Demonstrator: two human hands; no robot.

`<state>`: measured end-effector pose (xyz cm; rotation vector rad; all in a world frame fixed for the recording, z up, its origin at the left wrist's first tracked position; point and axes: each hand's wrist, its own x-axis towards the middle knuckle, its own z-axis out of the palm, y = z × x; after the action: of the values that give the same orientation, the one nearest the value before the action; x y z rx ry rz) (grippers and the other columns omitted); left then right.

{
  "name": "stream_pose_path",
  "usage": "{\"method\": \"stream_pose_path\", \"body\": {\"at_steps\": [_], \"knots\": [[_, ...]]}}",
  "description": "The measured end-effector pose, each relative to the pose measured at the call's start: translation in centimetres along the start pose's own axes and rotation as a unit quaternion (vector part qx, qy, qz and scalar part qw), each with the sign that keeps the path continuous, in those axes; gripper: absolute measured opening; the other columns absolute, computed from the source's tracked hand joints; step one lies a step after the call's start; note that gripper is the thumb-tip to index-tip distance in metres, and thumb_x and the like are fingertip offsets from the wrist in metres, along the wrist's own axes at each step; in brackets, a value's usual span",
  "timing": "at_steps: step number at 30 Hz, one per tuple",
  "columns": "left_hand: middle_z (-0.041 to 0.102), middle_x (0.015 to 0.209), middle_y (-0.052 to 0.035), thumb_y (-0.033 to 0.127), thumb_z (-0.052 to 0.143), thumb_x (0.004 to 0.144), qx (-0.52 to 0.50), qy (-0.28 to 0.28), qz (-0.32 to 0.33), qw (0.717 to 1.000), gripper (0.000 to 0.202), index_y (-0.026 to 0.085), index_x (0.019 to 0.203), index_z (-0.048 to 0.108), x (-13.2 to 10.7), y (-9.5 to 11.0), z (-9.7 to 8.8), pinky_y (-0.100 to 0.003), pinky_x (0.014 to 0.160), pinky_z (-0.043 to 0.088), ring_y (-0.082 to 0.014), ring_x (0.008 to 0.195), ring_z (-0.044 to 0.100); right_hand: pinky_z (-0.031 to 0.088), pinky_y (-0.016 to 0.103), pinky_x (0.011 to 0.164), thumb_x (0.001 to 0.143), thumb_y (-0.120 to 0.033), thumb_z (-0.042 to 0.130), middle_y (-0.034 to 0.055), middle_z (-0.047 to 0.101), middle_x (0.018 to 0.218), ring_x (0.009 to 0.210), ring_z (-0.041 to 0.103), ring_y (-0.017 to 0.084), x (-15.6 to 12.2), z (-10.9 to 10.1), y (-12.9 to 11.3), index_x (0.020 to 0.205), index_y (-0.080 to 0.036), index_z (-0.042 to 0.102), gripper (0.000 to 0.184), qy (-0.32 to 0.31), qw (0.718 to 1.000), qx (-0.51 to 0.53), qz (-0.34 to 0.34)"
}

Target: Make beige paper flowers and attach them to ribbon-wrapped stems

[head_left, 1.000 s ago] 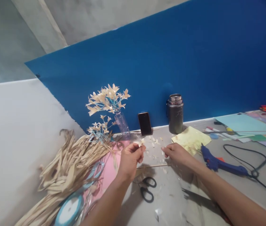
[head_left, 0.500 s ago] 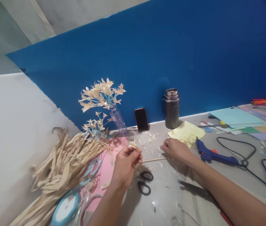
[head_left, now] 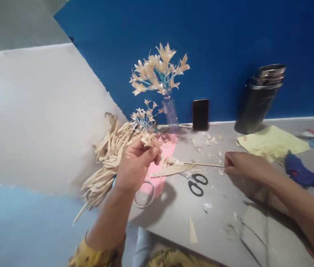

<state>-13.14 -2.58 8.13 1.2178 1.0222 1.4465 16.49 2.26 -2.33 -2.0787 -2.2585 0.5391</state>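
In the head view, the fingers of the right hand (head_left: pixel 243 167) pinch one end of a thin stick (head_left: pixel 205 164), which points long and straight toward 9 o'clock. The left hand (head_left: pixel 137 163) pinches a little pale flower (head_left: pixel 148 140) in its fingers, and the stick's far end lies near them, at about 4 o'clock.

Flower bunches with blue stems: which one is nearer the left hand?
The smaller, lower bunch, just above the left hand in view. The larger bunch sits higher, in the clear bottle.
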Motion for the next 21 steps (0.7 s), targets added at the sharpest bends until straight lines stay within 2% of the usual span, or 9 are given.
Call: {"method": "stream_pose_path", "body": {"at_steps": [2, 5, 6, 8, 11, 13, 17, 19, 21], "knots": [[0.065, 0.067, -0.002, 0.03, 0.087, 0.062, 0.05, -0.008, -0.055, 0.997, 0.028, 0.015, 0.069, 0.065, -1.4, -1.5, -2.5, -0.024, 0.055, 0.047, -0.0111, 0.055, 0.057, 0.028, 0.03, 0.054, 0.073, -0.024, 0.067, 0.0057, 0.07, 0.077, 0.068, 0.061, 0.023, 0.1, 0.3, 0.2, 0.072, -0.024, 0.062, 0.005, 0.003, 1.0, -0.005, 0.001], [0.061, 0.058, 0.0006, 0.032, 0.086, 0.064, 0.091, 0.051, -0.13, 0.986, 0.029, 0.015, 0.067, 0.062, -3.1, -4.8, -5.4, -0.021, 0.049, 0.043, -0.0097, 0.05, 0.054, 0.029, 0.03, 0.055, 0.074, -0.024, 0.063, 0.0064, 0.07, 0.078, 0.067, 0.06, 0.023, -0.1, 0.5, 0.2, 0.073, -0.024, 0.063, 0.001, 0.007, 1.0, -0.015, 0.007], [0.059, 0.054, 0.0019, 0.034, 0.085, 0.064, 0.095, 0.058, -0.144, 0.983, 0.031, 0.015, 0.066, 0.061, -3.4, -5.6, -5.8, -0.02, 0.046, 0.04, -0.0088, 0.046, 0.051, 0.029, 0.03, 0.056, 0.074, -0.024, 0.062, 0.0068, 0.069, 0.078, 0.067, 0.06, 0.023, -0.1, 0.5, 0.2, 0.075, -0.024, 0.064, 0.002, 0.015, 1.0, -0.02, 0.012], [0.058, 0.052, 0.0023, 0.037, 0.083, 0.068, 0.084, 0.022, -0.168, 0.982, 0.03, 0.016, 0.069, 0.061, -3.5, -6.3, -5.7, -0.02, 0.043, 0.039, -0.0091, 0.042, 0.05, 0.029, 0.03, 0.056, 0.075, -0.024, 0.062, 0.0073, 0.069, 0.078, 0.067, 0.06, 0.022, -0.2, 0.5, 0.2, 0.077, -0.023, 0.065, 0.004, 0.027, 0.999, -0.03, 0.018], [0.059, 0.053, 0.0015, 0.036, 0.081, 0.071, 0.054, -0.053, -0.173, 0.982, 0.026, 0.016, 0.073, 0.063, -2.6, -5.6, -3.2, -0.023, 0.044, 0.04, -0.0104, 0.042, 0.052, 0.028, 0.029, 0.056, 0.075, -0.021, 0.063, 0.007, 0.069, 0.08, 0.068, 0.06, 0.021, -0.1, 0.3, 0.2, 0.078, -0.022, 0.065, 0.003, 0.02, 0.999, -0.022, 0.019], [0.064, 0.061, 0.0, 0.03, 0.086, 0.064, 0.025, -0.046, -0.13, 0.99, 0.026, 0.015, 0.071, 0.065, -1.6, -4.8, -0.5, -0.023, 0.051, 0.045, -0.0104, 0.05, 0.056, 0.029, 0.028, 0.056, 0.074, -0.019, 0.064, 0.0063, 0.069, 0.082, 0.07, 0.06, 0.021, 0.0, 0.2, 0.2, 0.081, -0.022, 0.065, 0.007, 0.025, 1.0, -0.001, 0.018], [0.068, 0.07, -0.0031, 0.028, 0.086, 0.063, -0.048, -0.107, -0.094, 0.989, 0.024, 0.014, 0.071, 0.069, 0.8, -5.2, 4.7, -0.024, 0.053, 0.046, -0.0108, 0.055, 0.058, 0.034, 0.027, 0.059, 0.079, -0.022, 0.055, 0.0042, 0.068, 0.079, 0.07, 0.06, 0.019, 0.2, -0.3, 0.0, 0.1, -0.02, 0.064, 0.022, 0.114, 0.988, 0.107, -0.011], [0.069, 0.075, -0.0052, 0.028, 0.086, 0.065, -0.091, -0.128, -0.133, 0.979, 0.024, 0.012, 0.073, 0.07, 2.0, -6.5, 6.3, -0.022, 0.053, 0.046, -0.0103, 0.059, 0.06, 0.039, 0.027, 0.063, 0.083, -0.028, 0.051, 0.0036, 0.068, 0.078, 0.072, 0.061, 0.019, 0.1, -0.8, -0.4, 0.093, -0.02, 0.065, 0.019, 0.159, 0.966, 0.195, -0.064], [0.069, 0.078, -0.0057, 0.027, 0.086, 0.065, -0.135, -0.131, -0.185, 0.965, 0.026, 0.01, 0.079, 0.071, 2.9, -8.0, 7.1, -0.02, 0.053, 0.047, -0.009, 0.06, 0.06, 0.041, 0.027, 0.063, 0.084, -0.034, 0.05, 0.0022, 0.067, 0.076, 0.069, 0.06, 0.018, -0.2, -1.3, -0.9, 0.082, -0.02, 0.064, 0.02, 0.16, 0.938, 0.29, -0.103]]}}
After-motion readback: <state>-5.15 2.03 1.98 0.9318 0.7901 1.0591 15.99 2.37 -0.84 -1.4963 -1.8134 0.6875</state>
